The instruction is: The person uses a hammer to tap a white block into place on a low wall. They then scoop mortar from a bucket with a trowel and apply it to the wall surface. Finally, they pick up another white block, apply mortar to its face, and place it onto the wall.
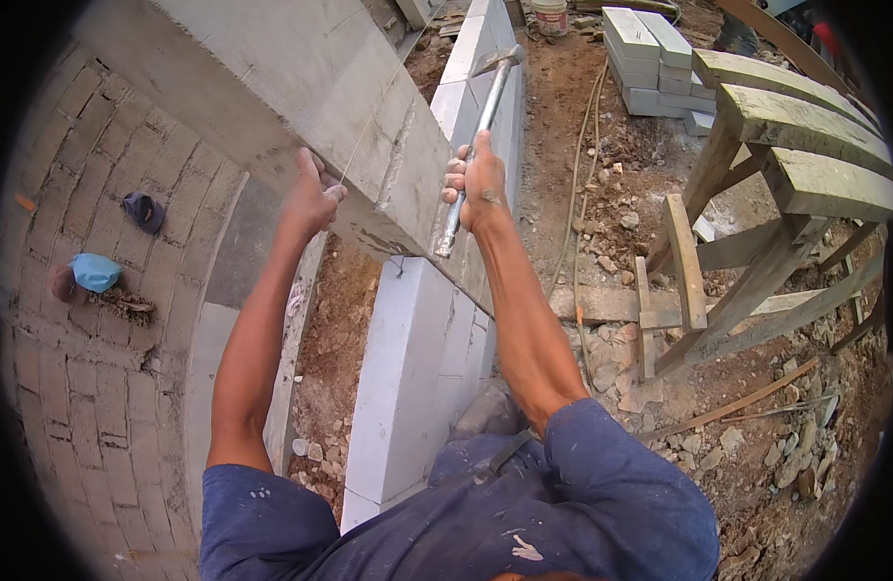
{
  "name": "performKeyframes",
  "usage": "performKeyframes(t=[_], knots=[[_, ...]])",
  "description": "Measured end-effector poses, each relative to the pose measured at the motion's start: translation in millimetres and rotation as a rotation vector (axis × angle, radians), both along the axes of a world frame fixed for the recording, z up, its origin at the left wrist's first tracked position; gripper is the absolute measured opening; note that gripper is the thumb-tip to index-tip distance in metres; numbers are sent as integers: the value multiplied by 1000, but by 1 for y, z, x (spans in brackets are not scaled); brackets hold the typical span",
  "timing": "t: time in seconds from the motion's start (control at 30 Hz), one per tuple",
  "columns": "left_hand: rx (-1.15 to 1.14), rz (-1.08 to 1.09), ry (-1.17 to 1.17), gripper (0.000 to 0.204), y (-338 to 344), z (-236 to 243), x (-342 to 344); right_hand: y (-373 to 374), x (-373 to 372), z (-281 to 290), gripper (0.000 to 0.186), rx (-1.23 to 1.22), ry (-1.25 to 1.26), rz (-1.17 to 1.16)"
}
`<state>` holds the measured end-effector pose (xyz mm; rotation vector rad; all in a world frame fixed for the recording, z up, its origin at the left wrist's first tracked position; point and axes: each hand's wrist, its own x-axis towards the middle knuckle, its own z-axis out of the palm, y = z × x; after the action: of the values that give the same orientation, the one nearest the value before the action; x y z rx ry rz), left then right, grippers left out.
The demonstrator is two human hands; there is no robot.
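Note:
My right hand point(482, 189) is wrapped round the metal handle of a hammer point(487, 111), whose head points up and away from me. The hammer is raised over a large grey concrete beam point(369, 126) that crosses in front of me. Against the beam's left lower edge, my left hand point(313, 198) has its fingers bent together at the end of a thin string point(372, 121). That string runs up along the beam's face. Below the beam stands a wall of pale blocks point(398, 358), close in front of my body.
At right stands a wooden trestle point(805, 126) with thick planks. Behind it are stacked pale blocks point(650, 68) and a bucket point(550, 17). A hose point(587, 165) lies on rubble-strewn soil. A brick wall point(98, 368) at left has a blue cloth point(96, 272) and dark cap point(143, 212).

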<state>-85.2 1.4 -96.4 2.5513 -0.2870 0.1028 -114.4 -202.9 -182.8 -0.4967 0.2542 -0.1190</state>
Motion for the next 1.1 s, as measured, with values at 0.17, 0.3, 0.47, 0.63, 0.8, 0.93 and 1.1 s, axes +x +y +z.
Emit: performKeyframes(t=[0.17,0.3,0.47,0.63,0.8,0.93,1.1], knots=[[49,-34,-1,43,-13,8,-2,4,3,23,46,24,-109,-692],[39,-5,7,44,-15,13,-5,59,-1,-6,46,160,102,-56],[15,-31,-33,44,8,0,-1,16,-2,13,47,-2,25,-74],[-10,-33,11,42,-8,10,-4,-1,49,28,51,-58,-111,-704],[-6,-46,-22,41,-6,12,4,60,72,-25,50,112,113,243],[-34,-25,41,43,4,6,-6,2,48,13,48,-23,45,-110],[-29,-44,41,45,-7,6,-5,3,84,30,48,5,28,-467]])
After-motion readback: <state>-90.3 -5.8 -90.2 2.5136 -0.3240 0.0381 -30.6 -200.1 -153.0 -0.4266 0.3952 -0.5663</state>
